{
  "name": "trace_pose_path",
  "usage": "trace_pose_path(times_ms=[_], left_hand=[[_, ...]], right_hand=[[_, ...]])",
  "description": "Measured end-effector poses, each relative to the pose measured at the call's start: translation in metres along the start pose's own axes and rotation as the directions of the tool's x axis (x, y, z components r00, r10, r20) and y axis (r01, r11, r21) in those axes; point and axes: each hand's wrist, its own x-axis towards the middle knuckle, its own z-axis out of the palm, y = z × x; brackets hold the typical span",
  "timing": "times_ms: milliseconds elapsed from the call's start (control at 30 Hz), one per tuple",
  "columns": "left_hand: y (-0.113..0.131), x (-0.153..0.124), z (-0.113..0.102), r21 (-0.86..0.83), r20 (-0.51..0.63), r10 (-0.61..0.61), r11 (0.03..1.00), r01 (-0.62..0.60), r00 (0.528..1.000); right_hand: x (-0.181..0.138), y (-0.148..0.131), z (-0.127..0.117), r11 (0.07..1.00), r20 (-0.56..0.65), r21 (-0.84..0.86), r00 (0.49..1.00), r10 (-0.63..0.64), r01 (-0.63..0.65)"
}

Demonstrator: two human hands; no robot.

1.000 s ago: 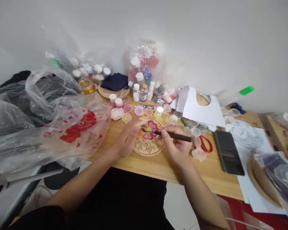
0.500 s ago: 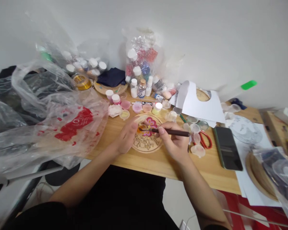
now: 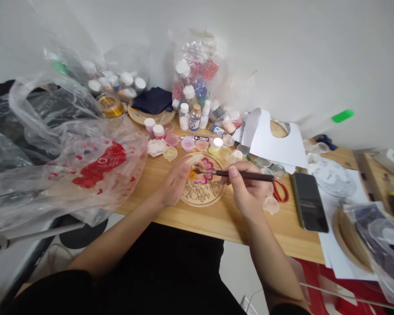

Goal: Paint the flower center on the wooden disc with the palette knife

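A round wooden disc (image 3: 202, 199) with raised gold outlines lies on the table between my hands. Pink and magenta petals (image 3: 210, 168) fill its upper part. My left hand (image 3: 174, 181) is curled over the disc's left side, with something orange (image 3: 192, 174) at its fingers; the hand hides most of it, so its kind is unclear. Pinched in my right hand (image 3: 249, 188) is a slim tool (image 3: 249, 175) with a dark brown handle and thin metal tip. That tip points left and reaches the orange stuff.
Behind the disc stand small pots (image 3: 216, 145), bottles (image 3: 194, 117) and a B-7000 tube (image 3: 202, 138). Right of my hand are red-handled scissors (image 3: 284, 191), a phone (image 3: 310, 202) and paper (image 3: 276, 140). A crumpled plastic bag (image 3: 101, 162) covers the table's left side.
My right hand has shifted a little to the right with the tool, whose metal tip now shows more. My left hand stays at the disc's left edge. The view has moved slightly.
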Motion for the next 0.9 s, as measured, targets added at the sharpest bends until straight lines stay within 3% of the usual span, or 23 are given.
trace_pose_path(times_ms=[367, 733, 900], left_hand=[[0.001, -0.002, 0.003, 0.003, -0.031, -0.043, 0.999, 0.043, 0.999], [0.0, -0.003, 0.002, -0.012, -0.023, -0.061, 0.998, 0.061, 0.998], [-0.001, -0.002, 0.003, -0.035, -0.028, -0.073, 0.997, 0.072, 0.997]], right_hand=[[0.0, 0.006, 0.004, 0.997, 0.009, -0.048, 0.998, 0.065, -0.065], [0.009, 0.009, 0.012, 0.922, -0.008, 0.208, 0.942, 0.336, -0.327], [0.01, 0.015, 0.01, 0.906, -0.024, 0.253, 0.934, 0.356, -0.339]])
